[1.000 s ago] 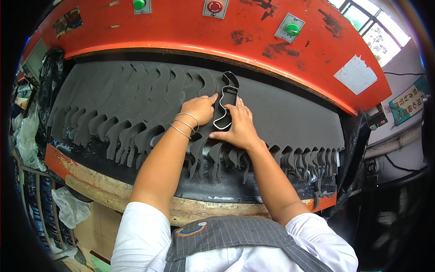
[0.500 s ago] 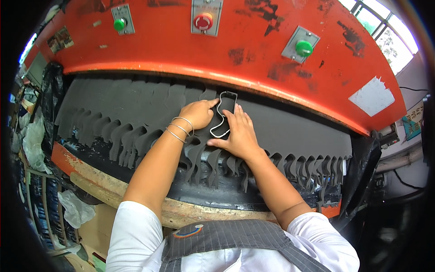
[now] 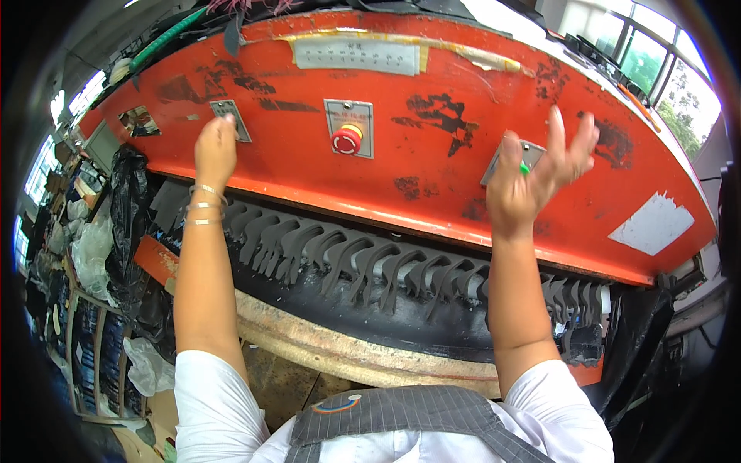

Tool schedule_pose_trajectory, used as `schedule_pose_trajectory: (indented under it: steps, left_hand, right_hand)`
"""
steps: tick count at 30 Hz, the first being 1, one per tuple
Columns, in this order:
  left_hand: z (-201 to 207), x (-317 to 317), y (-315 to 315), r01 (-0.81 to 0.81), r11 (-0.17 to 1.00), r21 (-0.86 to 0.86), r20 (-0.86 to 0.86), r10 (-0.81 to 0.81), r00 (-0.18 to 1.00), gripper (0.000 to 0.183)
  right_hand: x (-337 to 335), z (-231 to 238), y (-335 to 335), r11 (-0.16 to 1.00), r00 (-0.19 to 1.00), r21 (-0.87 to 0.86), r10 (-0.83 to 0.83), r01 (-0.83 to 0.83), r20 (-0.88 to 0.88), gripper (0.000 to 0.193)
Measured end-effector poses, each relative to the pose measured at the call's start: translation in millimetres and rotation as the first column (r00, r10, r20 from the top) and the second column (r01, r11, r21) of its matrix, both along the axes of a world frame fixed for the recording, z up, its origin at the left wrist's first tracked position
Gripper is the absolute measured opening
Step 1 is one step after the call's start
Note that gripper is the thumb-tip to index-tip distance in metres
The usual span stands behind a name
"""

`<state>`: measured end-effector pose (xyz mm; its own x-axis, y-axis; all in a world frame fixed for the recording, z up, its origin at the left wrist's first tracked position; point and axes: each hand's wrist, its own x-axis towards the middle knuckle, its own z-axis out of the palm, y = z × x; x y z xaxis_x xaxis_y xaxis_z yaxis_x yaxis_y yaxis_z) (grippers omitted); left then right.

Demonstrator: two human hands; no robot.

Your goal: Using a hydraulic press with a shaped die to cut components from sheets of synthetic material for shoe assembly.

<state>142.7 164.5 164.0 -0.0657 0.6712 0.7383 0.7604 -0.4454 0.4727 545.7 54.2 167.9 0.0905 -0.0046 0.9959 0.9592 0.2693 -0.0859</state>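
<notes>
Both of my arms reach up to the red front of the machine. My left hand (image 3: pixel 215 153) is at the left button plate (image 3: pixel 240 125), its fingers folded in; that plate's green button is hidden behind it. My right hand (image 3: pixel 532 181) has its fingers spread in front of the right plate, where a bit of the green button (image 3: pixel 525 169) shows between thumb and fingers. Contact with either button cannot be made out. Below the beam, the dark grey foam sheet (image 3: pixel 355 266) hangs out in wavy cut strips. No metal cutting die is visible.
A red emergency stop button (image 3: pixel 346 140) sits midway between my hands. Along the front runs a worn wooden edge (image 3: pixel 347 355). Black plastic bags (image 3: pixel 130 216) hang at the left, and black plastic (image 3: pixel 637 332) covers the right end. A paper strip (image 3: pixel 359 55) is taped above.
My hands have left the metal cutting die and the foam sheet, moving up and apart to the two button plates. The view has tilted upward; the red beam now covers the die's area.
</notes>
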Motion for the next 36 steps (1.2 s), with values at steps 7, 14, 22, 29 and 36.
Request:
schedule_pose_trajectory:
  steps: [7, 14, 22, 29, 36]
  left_hand:
    - [-158, 88, -168, 0.318, 0.777, -0.543, -0.192, -0.484, 0.854, 0.022]
    - [-144, 147, -283, 0.343, 0.729, -0.592, -0.186, -0.538, 0.822, 0.022]
    - [-148, 130, -283, 0.519, 0.784, -0.341, -0.278, -0.611, 0.741, 0.019]
    - [-153, 123, -279, 0.46, 0.785, -0.414, -0.26, -0.587, 0.767, 0.028]
    - [-174, 120, -286, 0.35, 0.801, -0.485, -0.296, -0.527, 0.797, 0.033]
  right_hand:
    - [-61, -120, -98, 0.517, 0.714, -0.671, 0.7, -0.531, -0.025, 0.057]
    - [-70, -136, -202, -0.153, 0.583, -0.87, 0.686, -0.468, -0.435, 0.076]
    - [-62, -133, -261, 0.143, 0.992, -0.99, 0.124, 0.002, 0.02, 0.069]
    - [-68, -146, -257, 0.208, 0.991, -0.973, 0.061, 0.104, 0.119, 0.056]
    - [-76, -166, -260, 0.183, 0.991, -0.976, -0.068, 0.122, 0.111, 0.057]
